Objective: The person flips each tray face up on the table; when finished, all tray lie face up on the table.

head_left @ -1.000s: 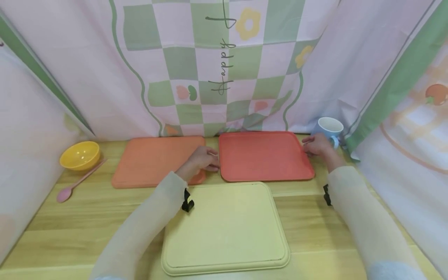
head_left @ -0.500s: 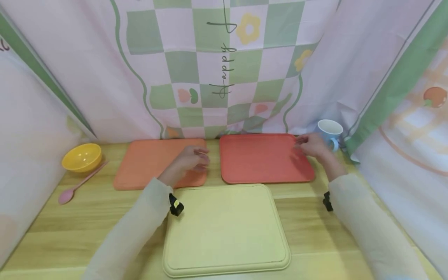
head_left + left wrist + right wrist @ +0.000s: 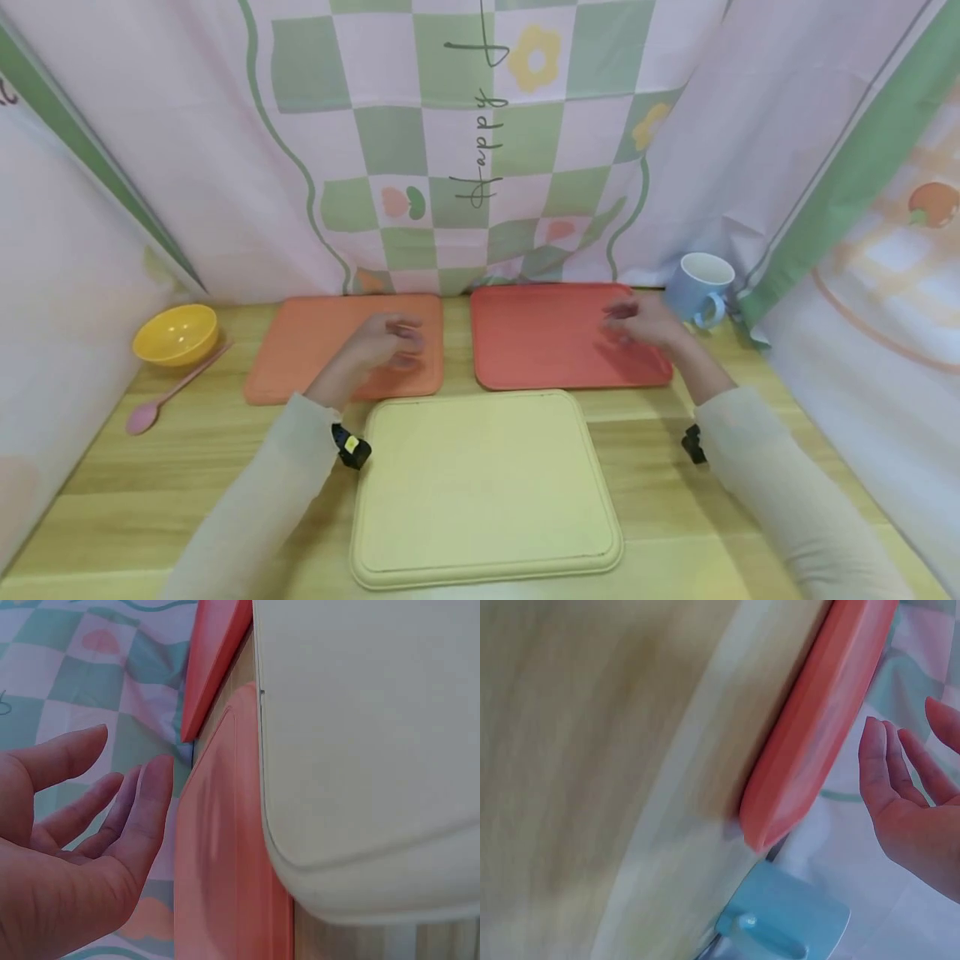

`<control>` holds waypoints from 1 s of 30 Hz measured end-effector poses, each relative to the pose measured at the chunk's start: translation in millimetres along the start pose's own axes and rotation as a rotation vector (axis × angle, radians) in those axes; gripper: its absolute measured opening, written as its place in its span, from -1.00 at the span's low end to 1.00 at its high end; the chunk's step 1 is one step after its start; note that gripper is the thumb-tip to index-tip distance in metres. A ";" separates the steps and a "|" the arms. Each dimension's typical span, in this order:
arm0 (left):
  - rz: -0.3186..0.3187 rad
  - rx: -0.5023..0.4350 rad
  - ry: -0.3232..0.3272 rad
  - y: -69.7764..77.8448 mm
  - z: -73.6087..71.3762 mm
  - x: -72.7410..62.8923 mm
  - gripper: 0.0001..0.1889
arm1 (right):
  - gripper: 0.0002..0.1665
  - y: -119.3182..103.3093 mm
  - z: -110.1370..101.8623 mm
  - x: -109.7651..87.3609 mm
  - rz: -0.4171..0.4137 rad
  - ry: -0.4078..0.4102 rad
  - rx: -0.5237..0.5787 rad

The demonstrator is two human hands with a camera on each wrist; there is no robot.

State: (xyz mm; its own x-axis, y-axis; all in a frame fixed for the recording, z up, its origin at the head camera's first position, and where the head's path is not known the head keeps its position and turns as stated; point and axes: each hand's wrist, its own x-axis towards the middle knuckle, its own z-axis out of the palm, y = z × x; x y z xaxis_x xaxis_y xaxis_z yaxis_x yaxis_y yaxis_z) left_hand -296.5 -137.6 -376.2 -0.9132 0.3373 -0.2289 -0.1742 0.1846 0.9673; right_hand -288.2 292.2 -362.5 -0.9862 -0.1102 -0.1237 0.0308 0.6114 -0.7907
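Observation:
My left hand (image 3: 378, 342) hovers over the right part of the orange tray (image 3: 300, 350), its fingers loosely bent around nothing. In the left wrist view the thumb and fingers of that hand (image 3: 90, 840) stand apart. Above the right side of the red tray (image 3: 540, 333) is my right hand (image 3: 645, 323), relaxed and holding nothing; its shadow falls on the tray. The right wrist view has this hand (image 3: 907, 787) with loosely bent fingers, away from the red tray's rim (image 3: 802, 742). In front of both trays lies a pale yellow tray (image 3: 487, 492).
A yellow bowl (image 3: 176, 335) stands at the far left, with a pink spoon (image 3: 176, 390) beside it. At the back right is a light blue mug (image 3: 697, 287), close to the red tray. Printed curtains (image 3: 540, 150) enclose the wooden table (image 3: 150, 492) at the back and sides.
My left hand has moved left from the gap between the orange and red trays. My right hand has left the red tray's right edge and moved left above it. The trays stay in place.

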 end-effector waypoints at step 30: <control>0.007 0.085 -0.007 -28.9 -52.2 -49.2 -0.46 | -0.40 -24.6 44.3 -20.0 0.007 -0.205 0.235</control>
State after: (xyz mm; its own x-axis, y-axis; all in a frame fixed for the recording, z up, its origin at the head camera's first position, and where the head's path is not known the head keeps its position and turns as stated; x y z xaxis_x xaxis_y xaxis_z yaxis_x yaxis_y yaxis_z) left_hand -265.7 -207.6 -387.2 -0.9114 0.3456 -0.2234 -0.1356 0.2603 0.9560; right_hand -262.1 244.7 -367.1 -0.9331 -0.2775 -0.2288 0.0976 0.4172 -0.9036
